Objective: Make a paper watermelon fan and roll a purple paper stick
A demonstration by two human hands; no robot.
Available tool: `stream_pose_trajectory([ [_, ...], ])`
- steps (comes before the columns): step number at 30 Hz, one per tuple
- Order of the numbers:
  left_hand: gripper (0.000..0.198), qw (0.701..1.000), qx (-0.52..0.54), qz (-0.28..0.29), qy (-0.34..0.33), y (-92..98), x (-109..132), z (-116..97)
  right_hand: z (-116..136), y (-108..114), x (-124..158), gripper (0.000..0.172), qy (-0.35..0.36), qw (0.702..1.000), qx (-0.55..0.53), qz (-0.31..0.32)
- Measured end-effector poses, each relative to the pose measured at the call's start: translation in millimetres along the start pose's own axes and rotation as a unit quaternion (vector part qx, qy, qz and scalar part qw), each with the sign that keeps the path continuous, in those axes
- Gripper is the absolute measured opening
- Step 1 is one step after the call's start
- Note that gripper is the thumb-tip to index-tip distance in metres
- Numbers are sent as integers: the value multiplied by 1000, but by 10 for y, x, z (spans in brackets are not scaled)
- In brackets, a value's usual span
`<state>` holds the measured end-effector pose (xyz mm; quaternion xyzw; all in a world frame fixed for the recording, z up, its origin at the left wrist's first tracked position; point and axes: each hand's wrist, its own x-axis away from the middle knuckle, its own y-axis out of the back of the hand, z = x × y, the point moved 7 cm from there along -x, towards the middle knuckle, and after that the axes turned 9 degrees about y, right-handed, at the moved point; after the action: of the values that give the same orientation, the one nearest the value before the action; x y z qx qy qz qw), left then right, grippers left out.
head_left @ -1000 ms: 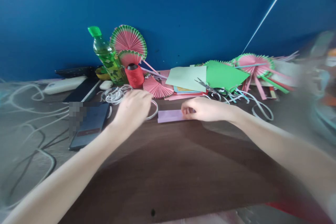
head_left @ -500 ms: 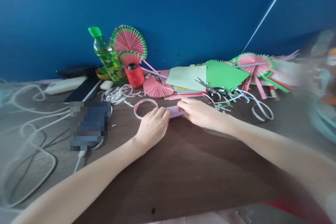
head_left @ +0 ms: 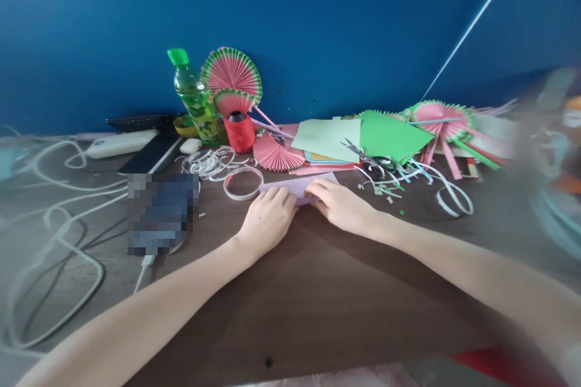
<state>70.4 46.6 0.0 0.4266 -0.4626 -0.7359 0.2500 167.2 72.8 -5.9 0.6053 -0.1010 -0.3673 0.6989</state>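
A strip of purple paper lies on the dark table between my hands, its far part spread out behind my fingers. My left hand has curled fingers closed on the paper's near left part. From the other side, my right hand pinches it with thumb and bent fingers, close to the left hand's fingertips. My palms and the paper's near edge are partly hidden. Just left of the paper stands a tape roll, lying flat as a ring.
Behind are a pink pleated fan, a red thread spool, a green bottle, pale green paper, green card and scissors. Paper scraps lie right; a blurred phone and white cables lie left.
More of the purple paper shows, spread wider behind my fingers. My right hand has come slightly nearer and lower. The tape roll has shifted left, and the view has turned a little.
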Motion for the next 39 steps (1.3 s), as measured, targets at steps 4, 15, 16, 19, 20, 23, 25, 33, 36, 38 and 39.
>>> stream_pose_trajectory([
  [4,19,1000,6,11,19,-33,8,-3,12,-29,61,16,7,999,18,-44],
  [15,19,997,42,51,32,-47,4,-15,53,-2,109,13,32,995,72,-63],
  [16,18,997,38,57,29,-48,4,-18,50,-3,111,12,31,996,63,-60],
  [19,18,997,30,73,19,-61,9,-28,36,3,119,10,22,997,44,-52],
  [20,18,996,34,76,18,-67,11,-27,33,7,122,9,18,998,40,-48],
  [23,17,995,50,83,21,-87,10,-15,19,21,134,14,4,999,36,-38],
  [25,17,994,62,82,24,-94,5,-6,13,33,144,16,-4,999,41,-35],
  [33,26,994,78,81,16,-75,-7,-13,108,56,155,19,27,992,120,-15],
  [36,23,992,93,81,18,-61,-4,-14,120,60,151,22,31,992,118,-9],
  [38,22,992,98,79,16,-53,1,-19,116,52,150,23,34,992,118,1],
  [39,21,992,97,76,13,-48,3,-23,115,46,151,23,38,992,120,7],
])
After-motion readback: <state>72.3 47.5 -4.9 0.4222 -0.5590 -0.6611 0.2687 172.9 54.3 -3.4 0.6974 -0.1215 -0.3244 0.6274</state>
